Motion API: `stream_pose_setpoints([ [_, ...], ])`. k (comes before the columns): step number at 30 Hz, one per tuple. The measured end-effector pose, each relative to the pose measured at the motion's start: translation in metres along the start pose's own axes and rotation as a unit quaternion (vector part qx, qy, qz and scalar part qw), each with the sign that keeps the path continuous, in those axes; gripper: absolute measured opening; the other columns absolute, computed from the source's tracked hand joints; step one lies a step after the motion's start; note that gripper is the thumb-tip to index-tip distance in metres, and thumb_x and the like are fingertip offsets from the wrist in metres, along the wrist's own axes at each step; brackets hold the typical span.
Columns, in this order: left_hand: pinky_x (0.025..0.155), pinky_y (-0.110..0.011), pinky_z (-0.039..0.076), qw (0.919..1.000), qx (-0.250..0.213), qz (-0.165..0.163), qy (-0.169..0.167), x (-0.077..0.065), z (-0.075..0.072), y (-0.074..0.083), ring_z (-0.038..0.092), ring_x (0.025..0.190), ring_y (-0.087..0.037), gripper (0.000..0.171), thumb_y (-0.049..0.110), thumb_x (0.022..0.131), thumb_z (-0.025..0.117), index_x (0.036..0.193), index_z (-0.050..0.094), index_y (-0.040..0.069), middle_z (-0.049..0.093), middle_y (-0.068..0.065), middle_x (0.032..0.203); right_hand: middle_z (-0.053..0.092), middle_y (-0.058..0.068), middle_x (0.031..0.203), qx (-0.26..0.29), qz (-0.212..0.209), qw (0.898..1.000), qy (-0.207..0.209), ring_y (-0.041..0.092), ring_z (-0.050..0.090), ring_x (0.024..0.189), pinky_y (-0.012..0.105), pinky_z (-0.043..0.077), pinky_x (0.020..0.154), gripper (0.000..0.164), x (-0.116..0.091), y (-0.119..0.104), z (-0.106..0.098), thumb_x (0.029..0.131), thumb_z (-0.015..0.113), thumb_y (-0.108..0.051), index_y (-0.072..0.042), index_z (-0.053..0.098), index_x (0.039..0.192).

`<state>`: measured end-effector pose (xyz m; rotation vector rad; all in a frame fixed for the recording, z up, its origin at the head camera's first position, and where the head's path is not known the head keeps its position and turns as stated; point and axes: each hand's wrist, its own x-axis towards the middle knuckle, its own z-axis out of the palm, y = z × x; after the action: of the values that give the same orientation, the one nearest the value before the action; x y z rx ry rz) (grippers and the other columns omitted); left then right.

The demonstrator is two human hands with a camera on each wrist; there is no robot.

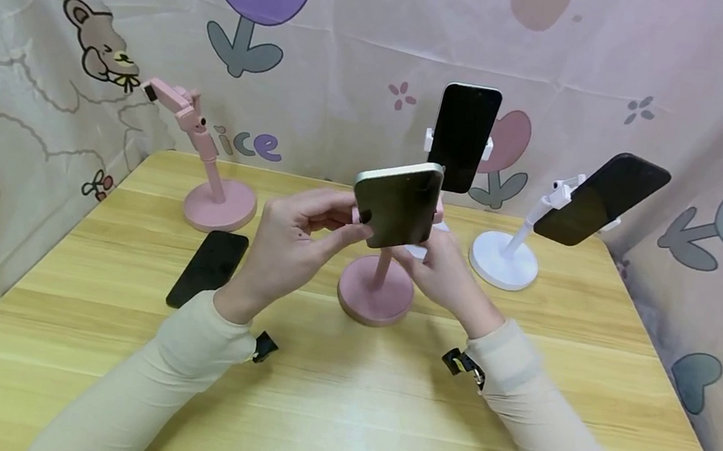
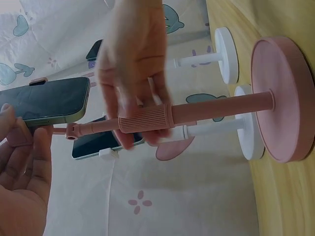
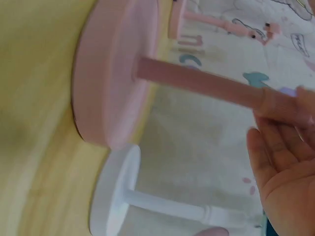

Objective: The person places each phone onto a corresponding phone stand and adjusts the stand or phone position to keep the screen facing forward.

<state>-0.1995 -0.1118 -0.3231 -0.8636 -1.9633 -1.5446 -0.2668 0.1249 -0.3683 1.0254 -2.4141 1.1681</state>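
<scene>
Phone (image 1: 399,204) in clamp (image 2: 19,134) of pink stand (image 1: 376,293), left hand (image 1: 290,242) pinching clamp, right hand (image 1: 444,269) loosely curled round stem (image 2: 221,108)

2 forearms (image 1: 127,385) reaching forward, converging; left hand (image 1: 290,239) pinching; right hand (image 1: 447,270) curled in grip.

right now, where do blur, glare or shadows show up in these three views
Head: pale glare on the wooden tabletop, soft shadows beside the beige sleeves; left wrist: dim, the right hand blurred, the ribbed collar of the pink phone stand crisper; right wrist: dim too, that stand's round base soft-edged.
</scene>
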Motion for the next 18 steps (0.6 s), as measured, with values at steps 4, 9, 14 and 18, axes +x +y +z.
stream_pose_setpoints([
  [4,0.083,-0.026,0.066,0.9994,0.026,0.021,0.002,0.000,-0.004,0.001,0.075,0.090,-0.011,0.032,-0.006,0.089,0.083,0.120,0.079,-0.001,0.080,-0.012,0.104,0.083,0.013,0.100,-0.004,0.005,1.000,-0.018,0.030,0.075,0.101,0.050,0.062,0.088,0.013,0.003,0.000,0.007,0.100,0.075,-0.007,-0.001,0.079,0.112],
  [9,0.080,-0.021,0.063,0.9963,0.065,0.055,0.008,0.002,-0.007,0.003,0.071,0.087,-0.011,0.031,-0.004,0.090,0.082,0.120,0.080,0.000,0.079,-0.012,0.105,0.082,0.015,0.105,0.002,0.001,1.000,-0.013,0.030,0.077,0.101,0.047,0.066,0.090,0.017,0.004,0.001,0.008,0.103,0.072,-0.006,-0.001,0.077,0.117],
  [14,0.071,-0.019,0.060,0.9962,0.070,0.051,0.004,0.007,-0.005,0.008,0.067,0.076,-0.012,0.025,-0.001,0.095,0.079,0.119,0.080,-0.001,0.077,-0.011,0.099,0.061,0.007,0.070,-0.030,0.012,0.999,0.001,0.019,0.056,0.070,0.029,0.046,0.063,0.007,-0.002,0.004,0.006,0.102,0.072,-0.005,-0.002,0.076,0.106],
  [18,0.068,-0.023,0.064,0.9973,0.058,0.044,-0.006,0.011,-0.010,0.016,0.070,0.072,-0.015,0.014,-0.002,0.096,0.077,0.110,0.082,-0.004,0.075,-0.012,0.089,0.050,0.001,0.064,-0.029,0.001,1.000,0.001,0.016,0.047,0.068,0.028,0.039,0.062,0.005,-0.002,0.003,0.010,0.101,0.073,-0.006,-0.002,0.074,0.103],
])
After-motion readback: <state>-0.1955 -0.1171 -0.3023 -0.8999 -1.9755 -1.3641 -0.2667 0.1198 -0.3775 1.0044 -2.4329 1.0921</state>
